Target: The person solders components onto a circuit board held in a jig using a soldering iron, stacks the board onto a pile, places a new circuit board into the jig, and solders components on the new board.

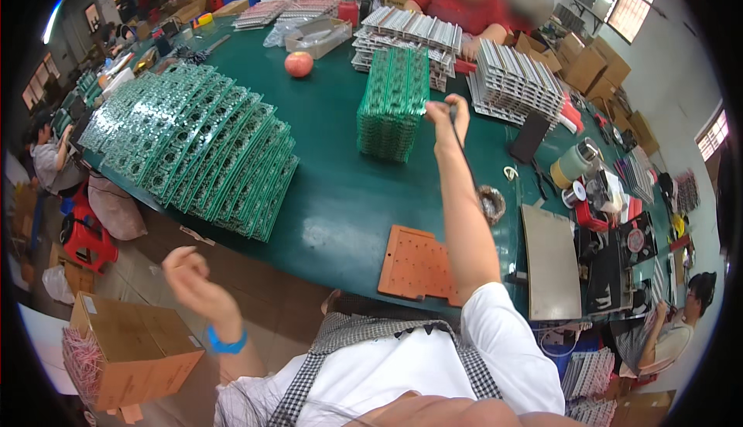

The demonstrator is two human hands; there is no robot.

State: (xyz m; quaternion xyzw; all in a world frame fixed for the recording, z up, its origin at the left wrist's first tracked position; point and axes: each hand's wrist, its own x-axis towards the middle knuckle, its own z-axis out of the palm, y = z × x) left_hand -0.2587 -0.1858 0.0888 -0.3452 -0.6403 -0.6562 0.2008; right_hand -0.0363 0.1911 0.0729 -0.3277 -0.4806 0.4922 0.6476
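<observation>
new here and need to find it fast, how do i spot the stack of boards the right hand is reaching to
Start at the big green table. Near its middle stands a tall block of green circuit boards, with the right hand at its top right corner. Unlike the green boards fanned out flat to the left, this stack is compact and upright.

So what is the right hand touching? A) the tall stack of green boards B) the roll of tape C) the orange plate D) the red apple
A: the right hand reaches out to the top edge of the tall stack of green boards; the red apple sits apart, farther back on the table.
</observation>
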